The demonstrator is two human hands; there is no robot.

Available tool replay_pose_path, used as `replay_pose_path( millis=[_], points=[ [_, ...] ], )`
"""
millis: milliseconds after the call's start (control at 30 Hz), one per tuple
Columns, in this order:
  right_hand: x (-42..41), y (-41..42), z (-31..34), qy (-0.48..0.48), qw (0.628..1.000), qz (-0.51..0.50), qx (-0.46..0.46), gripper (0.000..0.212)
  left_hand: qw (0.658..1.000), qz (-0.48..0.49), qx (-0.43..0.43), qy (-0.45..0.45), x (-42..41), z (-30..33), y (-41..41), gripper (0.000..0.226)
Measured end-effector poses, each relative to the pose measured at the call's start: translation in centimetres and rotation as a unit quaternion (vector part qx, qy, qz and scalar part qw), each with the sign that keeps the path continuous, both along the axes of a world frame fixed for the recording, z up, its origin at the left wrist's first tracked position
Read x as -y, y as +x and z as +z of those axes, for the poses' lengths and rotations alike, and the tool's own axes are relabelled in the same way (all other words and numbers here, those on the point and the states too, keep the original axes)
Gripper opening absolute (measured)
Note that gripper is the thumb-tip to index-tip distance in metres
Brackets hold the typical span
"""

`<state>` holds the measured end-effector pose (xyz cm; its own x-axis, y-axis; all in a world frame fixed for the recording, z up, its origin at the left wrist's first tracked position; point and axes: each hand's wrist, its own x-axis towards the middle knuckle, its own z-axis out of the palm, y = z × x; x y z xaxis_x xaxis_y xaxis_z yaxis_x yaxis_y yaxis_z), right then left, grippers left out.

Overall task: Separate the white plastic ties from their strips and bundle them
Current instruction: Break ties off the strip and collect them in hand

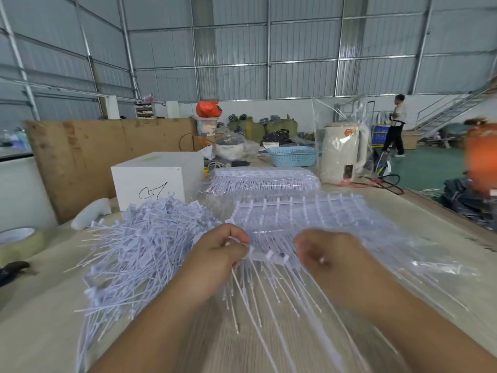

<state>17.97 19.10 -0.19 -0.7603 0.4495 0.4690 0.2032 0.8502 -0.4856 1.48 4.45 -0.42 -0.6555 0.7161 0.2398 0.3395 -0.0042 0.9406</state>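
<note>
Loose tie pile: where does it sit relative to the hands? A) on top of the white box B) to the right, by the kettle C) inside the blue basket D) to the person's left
D. The heap of separated white ties lies on the table left of the left hand, while the right hand and the left hold a strip of ties between them.

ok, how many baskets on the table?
1. A blue basket sits at the far end of the table, between the pot and the white kettle. Clutter behind could hide others.
</note>
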Motion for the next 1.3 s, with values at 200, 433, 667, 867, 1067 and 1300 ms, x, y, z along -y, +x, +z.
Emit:
replay_pose_path(
  millis=[200, 433, 667, 867, 1067, 1300],
  points=[
    [-0.4, -1.2, -1.7, 0.018, 0.995, 0.011, 0.095, 0.024, 0.996, -0.078, 0.005, 0.044, 0.2, 0.5, 0.9, 0.011],
    [-0.8, -1.2, -2.1, 0.060, 0.981, 0.040, 0.179, 0.015, 0.978, -0.202, 0.004, 0.054, 0.4, 0.3, 1.8, 0.013],
    [0.0, -0.7, -1.0, 0.110, 0.986, 0.025, 0.126, 0.012, 0.986, -0.137, 0.092, -0.015, 0.1, 1.2, 1.5, 0.023],
    [1.8, -0.2, 0.6, 0.256, 0.962, -0.008, 0.096, 0.005, 0.966, -0.076, -0.214, -0.122, 0.2, -0.9, 1.6, 0.006],
    [2.7, 0.4, 1.6, 0.276, 0.961, 0.007, 0.025, 0.008, 0.974, -0.013, -0.212, -0.075, -0.3, -0.8, 1.7, 0.014],
    [2.2, 0.0, 1.0, 0.225, 0.974, -0.008, 0.031, 0.024, 0.986, 0.030, -0.165, -0.013, -0.4, -0.4, 1.9, 0.012]
  ],
)
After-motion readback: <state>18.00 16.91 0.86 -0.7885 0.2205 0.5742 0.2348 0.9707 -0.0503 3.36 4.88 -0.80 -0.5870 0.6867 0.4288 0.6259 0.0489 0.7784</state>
